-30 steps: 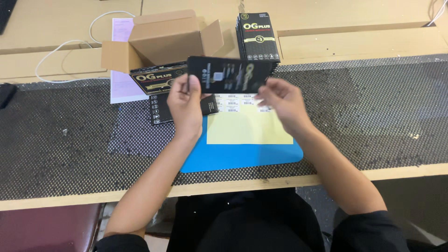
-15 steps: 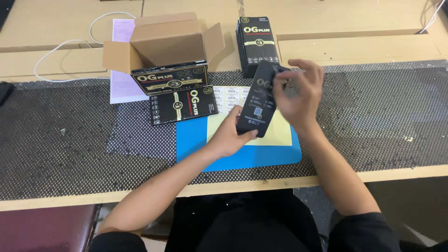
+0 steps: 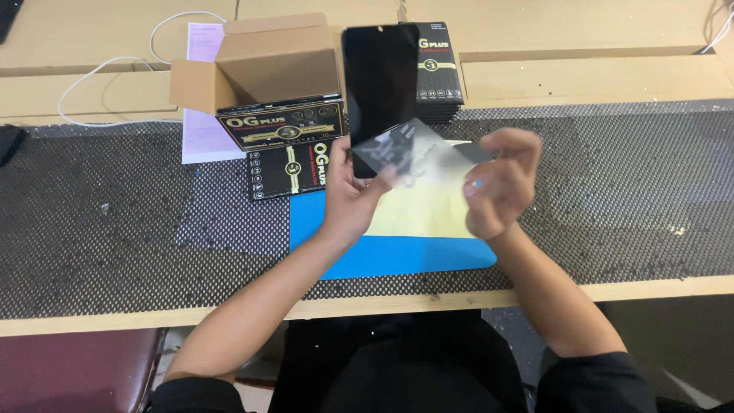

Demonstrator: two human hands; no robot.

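My left hand holds a black phone-shaped glass panel upright by its lower end, above the blue mat. My right hand grips a thin translucent film sheet that spans between both hands, in front of the panel's lower part. A pale yellow sheet lies on the mat under the hands.
An open cardboard box stands at the back left with flat black-and-gold packages before it and a stack of them behind the panel. White paper and a white cable lie left. Black mesh matting covers the wooden bench.
The black item went from being held flat in both hands to standing upright in my left hand. My right hand now pulls a translucent film away from it.
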